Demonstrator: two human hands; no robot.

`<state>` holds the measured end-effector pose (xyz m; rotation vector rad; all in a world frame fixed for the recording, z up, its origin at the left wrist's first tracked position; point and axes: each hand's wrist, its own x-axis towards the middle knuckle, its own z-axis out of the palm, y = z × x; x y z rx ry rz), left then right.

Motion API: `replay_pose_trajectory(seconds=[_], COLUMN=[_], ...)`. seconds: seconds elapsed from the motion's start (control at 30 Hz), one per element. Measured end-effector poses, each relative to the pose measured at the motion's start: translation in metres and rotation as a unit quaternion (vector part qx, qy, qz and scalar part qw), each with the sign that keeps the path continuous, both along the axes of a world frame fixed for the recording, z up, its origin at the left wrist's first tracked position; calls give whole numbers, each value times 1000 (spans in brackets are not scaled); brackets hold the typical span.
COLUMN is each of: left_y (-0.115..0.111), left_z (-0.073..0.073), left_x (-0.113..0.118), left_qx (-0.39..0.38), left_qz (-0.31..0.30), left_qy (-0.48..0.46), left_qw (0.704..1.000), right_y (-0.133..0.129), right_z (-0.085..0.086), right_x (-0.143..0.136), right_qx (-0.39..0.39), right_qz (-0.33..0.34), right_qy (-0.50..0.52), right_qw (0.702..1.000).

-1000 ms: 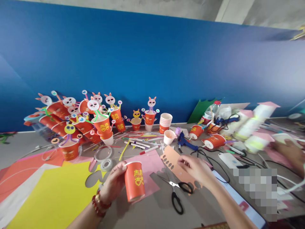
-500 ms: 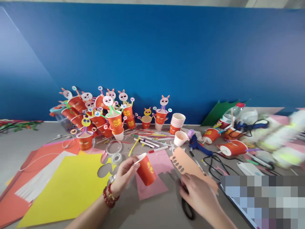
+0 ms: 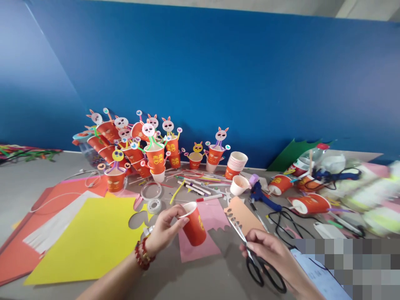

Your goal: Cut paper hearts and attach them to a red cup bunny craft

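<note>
My left hand pinches the rim of a red paper cup with yellow characters, tilted with its white-rimmed mouth toward the upper left. Under the cup lies a pink paper sheet. My right hand holds black-handled scissors near their pivot, with the blades pointing up and left over an orange paper with a scalloped edge. The scissor loops hang below my fingers. Left of my left hand is a yellow sheet with a rounded cutout.
Red cups with rabbit faces crowd the back left. A cup stack, a small white cup, pens and tape rolls lie ahead. A blue glue gun, cables and a phone are at the right.
My right hand has lifted the scissors, turning them so both handle loops show. The red cup stays in my left hand, slightly more upright. The whole view has shifted a little.
</note>
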<state>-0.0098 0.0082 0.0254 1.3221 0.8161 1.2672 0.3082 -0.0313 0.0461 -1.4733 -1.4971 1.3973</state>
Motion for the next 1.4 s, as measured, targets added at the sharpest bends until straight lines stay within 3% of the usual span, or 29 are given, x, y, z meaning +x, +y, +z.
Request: replay_pose_trajectory(seconds=[0.17,0.27,0.37,0.43,0.57,0.7,0.83,1.0,1.13,1.27,1.4], left_y=[-2,-5,-10,-11,-10,-10,-16,-19,-15,-12,-12], left_z=[2,5,8,8,7,6,1,1,9,11,7], left_x=[-1,1,5,8,9,11,15,14,14,16,16], left_qx=[-154,-193,-190,-182,-143,-174,-237,-198,-118,-77,-58], left_qz=[-103,-209,-277,-271,-204,-245,-228,-194,-181,-166,-163], left_qy=[-162,-189,-155,-124,-66,-100,-126,-93,-35,-4,11], left_qw=[969,940,929,937,966,949,936,956,976,983,985], right_y=[15,27,36,39,41,42,42,38,40,45,47], right_z=[6,5,6,8,8,0,-8,-10,-10,-9,-3], right_x=[-49,-79,-100,-108,-115,-118,-122,-117,-107,-96,-88], right_qx=[-72,-54,-23,-2,23,-42,-85,-34,67,177,158], right_qz=[-92,-141,-110,-77,-47,-56,-21,15,65,24,-32], right_qy=[283,339,343,341,358,421,443,388,234,76,137], right_qw=[952,929,932,937,932,904,892,921,968,981,977])
